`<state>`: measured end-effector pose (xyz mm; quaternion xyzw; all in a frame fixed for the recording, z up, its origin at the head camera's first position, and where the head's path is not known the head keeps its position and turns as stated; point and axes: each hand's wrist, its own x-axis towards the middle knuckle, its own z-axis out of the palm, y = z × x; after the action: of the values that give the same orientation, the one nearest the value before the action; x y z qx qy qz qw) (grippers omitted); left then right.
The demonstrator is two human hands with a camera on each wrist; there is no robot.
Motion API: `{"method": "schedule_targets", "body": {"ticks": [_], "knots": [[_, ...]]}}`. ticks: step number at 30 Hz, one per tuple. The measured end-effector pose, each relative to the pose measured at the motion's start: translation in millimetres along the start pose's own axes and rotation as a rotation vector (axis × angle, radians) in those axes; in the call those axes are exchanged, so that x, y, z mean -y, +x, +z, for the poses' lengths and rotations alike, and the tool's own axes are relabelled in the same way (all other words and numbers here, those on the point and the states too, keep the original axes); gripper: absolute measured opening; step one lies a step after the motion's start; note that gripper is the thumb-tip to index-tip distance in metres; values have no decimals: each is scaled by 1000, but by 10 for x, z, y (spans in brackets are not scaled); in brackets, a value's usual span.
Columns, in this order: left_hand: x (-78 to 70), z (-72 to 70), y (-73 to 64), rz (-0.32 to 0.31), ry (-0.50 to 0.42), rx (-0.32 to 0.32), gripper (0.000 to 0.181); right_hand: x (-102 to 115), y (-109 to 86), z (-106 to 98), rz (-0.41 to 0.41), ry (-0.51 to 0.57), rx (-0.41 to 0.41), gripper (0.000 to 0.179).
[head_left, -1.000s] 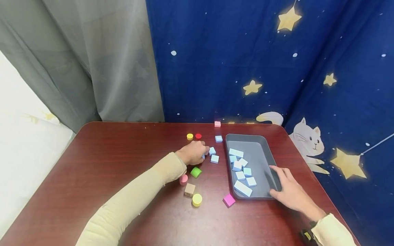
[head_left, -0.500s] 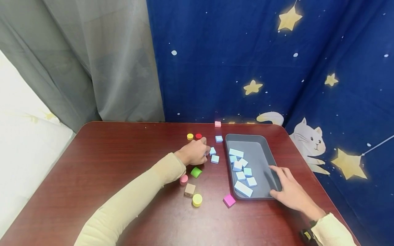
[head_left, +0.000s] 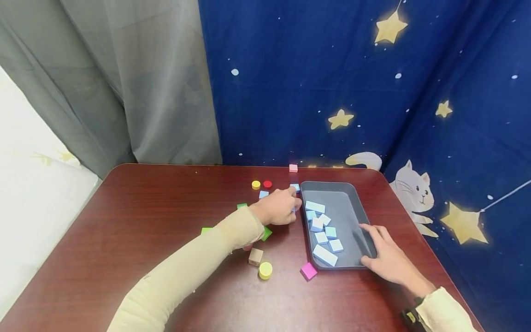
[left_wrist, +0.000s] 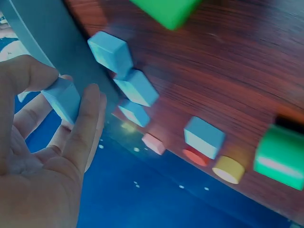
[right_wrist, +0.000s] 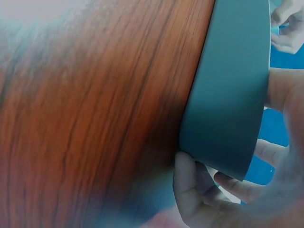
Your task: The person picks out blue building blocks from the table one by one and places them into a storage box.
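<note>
My left hand [head_left: 276, 207] pinches a light blue block [left_wrist: 65, 99] between thumb and fingers, just left of the grey tray [head_left: 342, 200]. In the head view the fingers hide most of that block. Several more light blue blocks [left_wrist: 110, 51] lie on the table beside the tray's wall. Inside the tray, along its left side, are several pale blue blocks [head_left: 325, 255], long and short. My right hand [head_left: 392, 256] grips the tray at its front right corner, thumb and fingers around the wall [right_wrist: 225, 104].
Behind the left hand stand a yellow cylinder [head_left: 256, 185], a red round piece [head_left: 267, 184] and a pink block [head_left: 293, 168]. Nearer are a wooden cube [head_left: 255, 257], a yellow cylinder and a magenta block [head_left: 309, 271]. Green pieces [head_left: 267, 234] lie by the left sleeve.
My left hand has moved right towards the tray with the blue block, uncovering another blue block and green pieces behind it. The tray has shifted slightly left with my right hand on it.
</note>
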<state>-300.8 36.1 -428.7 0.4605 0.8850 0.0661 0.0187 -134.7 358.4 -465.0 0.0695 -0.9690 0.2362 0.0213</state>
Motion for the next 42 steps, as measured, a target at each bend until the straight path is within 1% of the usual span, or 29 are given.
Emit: {"method": "schedule_targets", "body": {"ticks": [4, 7, 12, 18, 21, 24, 29, 33, 37, 42], "knots": [[-112, -4, 66, 32, 36, -6, 19, 12, 7, 29, -7, 3, -2, 89], [-193, -20, 114, 45, 38, -3, 25, 16, 12, 37, -9, 2, -5, 88], [-319, -46, 198, 64, 44, 0, 30, 20, 25, 31, -26, 0, -10, 82], [-475, -34, 323, 109, 113, 12, 32, 55, 48, 35, -25, 2, -2, 79], [-564, -10, 375, 122, 120, 21, 33, 81, 64, 42, -20, 6, 3, 79], [-647, 15, 419, 121, 113, 31, 34, 109, 73, 48, -27, 5, -1, 78], [-770, 59, 505, 136, 173, 37, 33, 149, 67, 58, -42, 6, -20, 77], [-865, 99, 571, 152, 208, 59, 35, 158, 59, 71, -43, 9, -27, 77], [-954, 148, 627, 146, 202, 78, 37, 149, 57, 86, -47, 16, -30, 77], [-1050, 231, 704, 133, 199, 78, 32, 131, 52, 89, -33, 20, -33, 77]]}}
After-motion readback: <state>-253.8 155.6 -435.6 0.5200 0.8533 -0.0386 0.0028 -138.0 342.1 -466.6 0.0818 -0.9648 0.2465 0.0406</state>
